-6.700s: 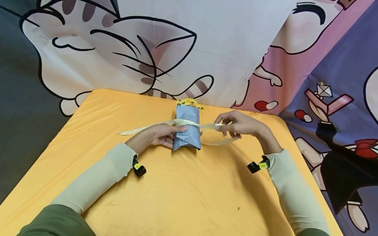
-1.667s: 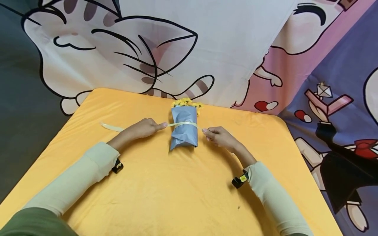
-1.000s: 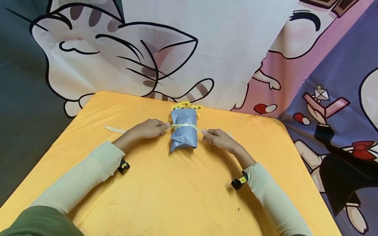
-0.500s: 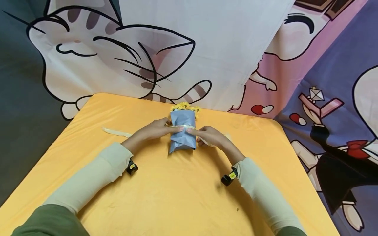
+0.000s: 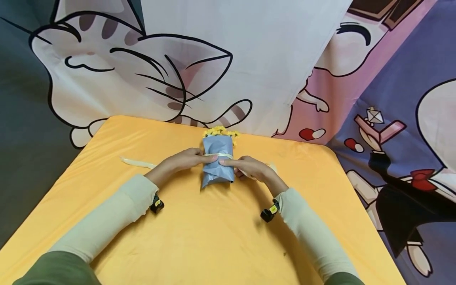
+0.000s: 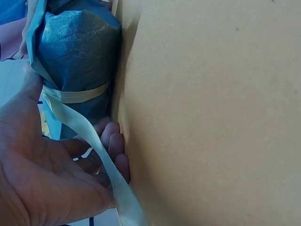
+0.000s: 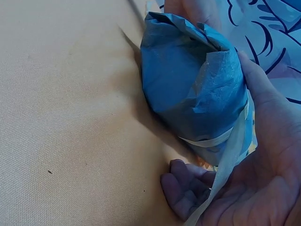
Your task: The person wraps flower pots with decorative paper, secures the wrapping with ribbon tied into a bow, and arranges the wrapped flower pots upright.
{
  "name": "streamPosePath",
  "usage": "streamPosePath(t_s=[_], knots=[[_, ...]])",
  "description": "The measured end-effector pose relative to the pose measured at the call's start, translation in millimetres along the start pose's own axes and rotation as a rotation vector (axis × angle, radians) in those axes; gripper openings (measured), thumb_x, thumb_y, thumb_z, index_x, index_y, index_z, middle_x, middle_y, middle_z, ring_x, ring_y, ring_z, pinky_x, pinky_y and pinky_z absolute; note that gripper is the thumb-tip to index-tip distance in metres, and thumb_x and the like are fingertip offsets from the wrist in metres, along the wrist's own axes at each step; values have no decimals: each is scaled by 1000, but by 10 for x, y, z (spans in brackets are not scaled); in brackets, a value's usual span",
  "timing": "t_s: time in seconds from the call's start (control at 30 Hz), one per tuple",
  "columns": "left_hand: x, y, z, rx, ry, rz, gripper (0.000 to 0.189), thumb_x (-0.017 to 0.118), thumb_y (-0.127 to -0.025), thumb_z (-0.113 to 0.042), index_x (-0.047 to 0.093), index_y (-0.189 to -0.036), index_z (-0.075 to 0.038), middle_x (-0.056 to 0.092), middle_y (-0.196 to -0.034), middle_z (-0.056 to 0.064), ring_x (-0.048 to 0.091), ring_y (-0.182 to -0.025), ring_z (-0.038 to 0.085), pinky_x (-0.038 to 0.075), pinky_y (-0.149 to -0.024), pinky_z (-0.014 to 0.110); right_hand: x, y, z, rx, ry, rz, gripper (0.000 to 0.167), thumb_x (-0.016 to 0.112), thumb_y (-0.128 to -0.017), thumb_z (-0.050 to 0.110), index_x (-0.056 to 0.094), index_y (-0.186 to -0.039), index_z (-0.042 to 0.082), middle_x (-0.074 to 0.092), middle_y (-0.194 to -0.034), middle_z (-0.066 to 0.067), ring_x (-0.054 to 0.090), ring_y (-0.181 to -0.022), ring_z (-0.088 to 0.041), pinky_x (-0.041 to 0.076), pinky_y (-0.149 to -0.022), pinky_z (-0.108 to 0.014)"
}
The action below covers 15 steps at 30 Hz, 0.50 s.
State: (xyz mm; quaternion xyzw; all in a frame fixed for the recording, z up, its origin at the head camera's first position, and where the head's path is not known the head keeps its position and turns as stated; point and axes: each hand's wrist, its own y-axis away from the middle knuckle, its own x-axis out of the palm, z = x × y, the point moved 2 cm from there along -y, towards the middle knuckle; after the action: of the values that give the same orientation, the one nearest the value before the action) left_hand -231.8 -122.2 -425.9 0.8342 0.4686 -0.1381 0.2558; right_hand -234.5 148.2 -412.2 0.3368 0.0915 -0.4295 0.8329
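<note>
A small bouquet [image 5: 218,145] wrapped in blue paper lies on the yellow cloth, its yellow flowers [image 5: 217,131] pointing away from me. Round its middle runs a pale cream ribbon [image 5: 218,154]. My left hand [image 5: 183,159] grips the left side, thumb on top of the paper. From the other side my right hand [image 5: 253,167] holds it likewise, the two thumbs close together. In the left wrist view a ribbon tail [image 6: 89,129] crosses that palm; the right wrist view has the other tail [image 7: 225,165] passing over the right palm. The bouquet's underside is hidden.
The yellow-covered table [image 5: 199,237] stretches out in front of me. Behind it hangs a cartoon-printed cloth [image 5: 270,59], continuing along the right side. The left ribbon end [image 5: 137,162] trails on the table beyond my left wrist.
My hands were out at the bouquet's sides, drawing the ribbon taut. Both have since moved inward, thumbs now on the paper. Earlier still, the ribbon lay crossed over the front.
</note>
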Motion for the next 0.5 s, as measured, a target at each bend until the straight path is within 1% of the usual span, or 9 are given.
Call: streamPosePath(t_s=[0.1, 0.23, 0.33, 0.5], knots=[[-5, -1, 28, -3, -2, 17, 94, 62, -106, -73, 56, -155, 6, 57, -161, 26, 53, -152, 44, 44, -128, 63, 26, -19, 5, 6, -18, 15, 67, 72, -99, 72, 41, -72, 18, 41, -71, 3, 38, -75, -16, 38, -73, -30], [-9, -2, 48, -10, 9, 17, 93, 63, -105, -75, 58, -155, 4, 58, -162, 24, 52, -153, 42, 42, -130, 63, 43, -30, 9, 8, -29, 23, 68, 73, -99, 71, 38, -70, 20, 36, -69, 4, 35, -76, -17, 39, -74, -31], [-10, 7, 44, -6, 19, 10, 91, 63, -106, -73, 58, -155, 3, 58, -162, 23, 53, -154, 42, 42, -130, 63, 40, -28, 16, 15, -25, 23, 69, 74, -97, 74, 39, -72, 19, 37, -70, 3, 37, -75, -16, 41, -74, -30], [3, 14, 12, 9, 23, 18, 94, 63, -106, -72, 54, -160, 4, 53, -169, 25, 48, -160, 45, 38, -133, 65, 25, -27, 11, 19, -27, 25, 69, 72, -97, 73, 41, -73, 17, 40, -71, 1, 38, -72, -15, 40, -72, -29]])
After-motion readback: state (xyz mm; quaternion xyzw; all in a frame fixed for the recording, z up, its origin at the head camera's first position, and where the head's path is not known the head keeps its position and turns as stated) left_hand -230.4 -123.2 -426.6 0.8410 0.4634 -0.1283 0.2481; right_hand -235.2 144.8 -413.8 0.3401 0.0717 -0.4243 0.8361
